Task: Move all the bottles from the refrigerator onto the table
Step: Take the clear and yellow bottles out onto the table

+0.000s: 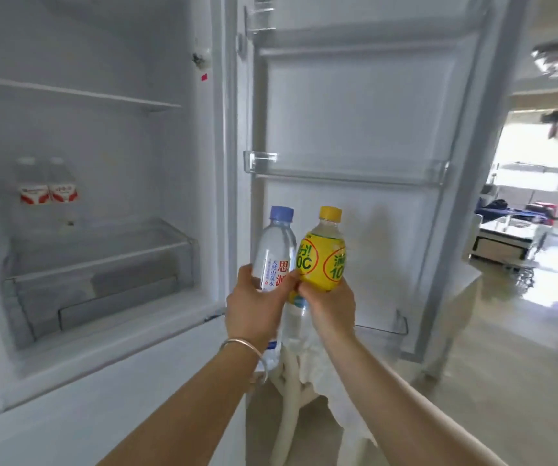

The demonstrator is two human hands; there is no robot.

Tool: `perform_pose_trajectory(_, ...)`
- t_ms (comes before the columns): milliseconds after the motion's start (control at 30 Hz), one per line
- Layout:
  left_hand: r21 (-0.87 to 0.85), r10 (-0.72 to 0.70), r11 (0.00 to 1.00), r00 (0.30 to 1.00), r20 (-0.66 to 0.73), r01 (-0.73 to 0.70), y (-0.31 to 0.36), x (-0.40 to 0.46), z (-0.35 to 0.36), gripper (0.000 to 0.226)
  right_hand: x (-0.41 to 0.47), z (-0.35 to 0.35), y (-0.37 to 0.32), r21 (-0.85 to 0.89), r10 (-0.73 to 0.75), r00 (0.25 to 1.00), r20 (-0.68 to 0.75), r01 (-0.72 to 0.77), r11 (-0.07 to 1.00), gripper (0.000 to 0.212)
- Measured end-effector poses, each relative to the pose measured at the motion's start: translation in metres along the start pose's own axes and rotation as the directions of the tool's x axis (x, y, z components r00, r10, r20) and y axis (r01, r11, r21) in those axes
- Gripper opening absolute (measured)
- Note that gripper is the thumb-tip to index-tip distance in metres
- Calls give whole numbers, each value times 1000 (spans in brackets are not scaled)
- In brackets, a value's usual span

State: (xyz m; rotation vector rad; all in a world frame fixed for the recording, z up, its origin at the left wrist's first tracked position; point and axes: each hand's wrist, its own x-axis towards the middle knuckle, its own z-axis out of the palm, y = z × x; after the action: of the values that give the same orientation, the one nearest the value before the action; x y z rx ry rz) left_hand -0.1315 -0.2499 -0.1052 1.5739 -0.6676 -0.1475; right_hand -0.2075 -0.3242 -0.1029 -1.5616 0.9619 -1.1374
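1. Left hand (254, 306) wrapped round the clear water bottle (272, 250); right hand (329, 306) wrapped round the yellow drink bottle (323, 260); hands pressed close, knuckles touching.
2. Both bottles held up in front of the open fridge door (354, 112); standing straight, long way up and down, caps on top, labels facing this way.
3. Two more small bottles (48, 185) far back on a fridge shelf (102, 253); upright too, side by side.
4. Could bump together and slip, being so close; wet cold plastic probably slippery.
5. Could hit the door on turning away; table not in sight.
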Motion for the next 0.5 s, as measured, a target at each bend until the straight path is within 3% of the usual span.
perform_pose_trajectory(267,-83,-3,996,987,160,16,62,-139,164,38,-8,-229,31,-76,43,985,-166,-56,996,44)
perform_pose_trajectory(433,-139,4,990,964,264,34,81,-184,246,63,5,-322,50,-115,66,961,-269,-100,988,48)
perform_pose_trajectory(500,-159,-5,986,956,293,53,82,-189,275,54,17,-346,61,-130,69,952,-299,-112,985,47)
